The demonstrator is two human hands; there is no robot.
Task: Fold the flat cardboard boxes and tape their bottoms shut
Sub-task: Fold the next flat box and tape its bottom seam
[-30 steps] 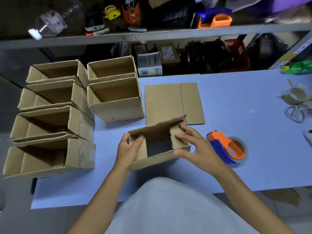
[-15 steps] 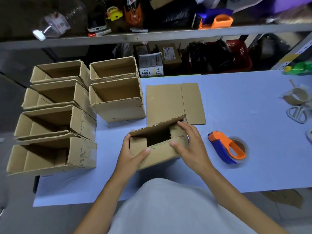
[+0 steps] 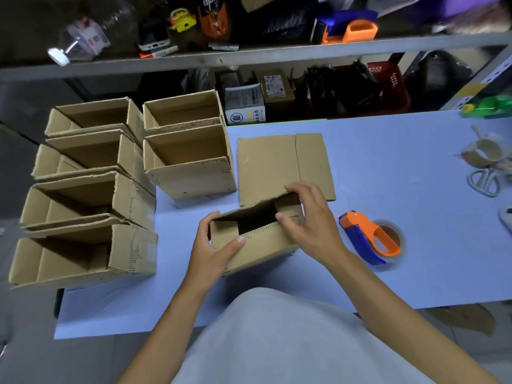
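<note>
Head view. Item: box point(image 3: 257, 242), partly erected, standing on the blue table point(image 3: 388, 162) near its front edge, between both hands.

Risk: judged likely that the near flap springs up again if either thumb lifts before tape goes on; corrugated creases resist. A skewed fold would leave a gap along the seam.

Left hand point(image 3: 213, 245): curled round the box's left end, thumb pressing the near flap down.

Right hand point(image 3: 310, 220): gripping the right end, fingers over the far flap, thumb on the near one. A dark opening shows between the flaps; bottom not yet closed.

Tape gun point(image 3: 371, 236): lying just right of the right hand, untouched.

Flat blank point(image 3: 277, 164): lying behind the box.

Finished boxes point(image 3: 91, 195): grouped at the left.
</note>
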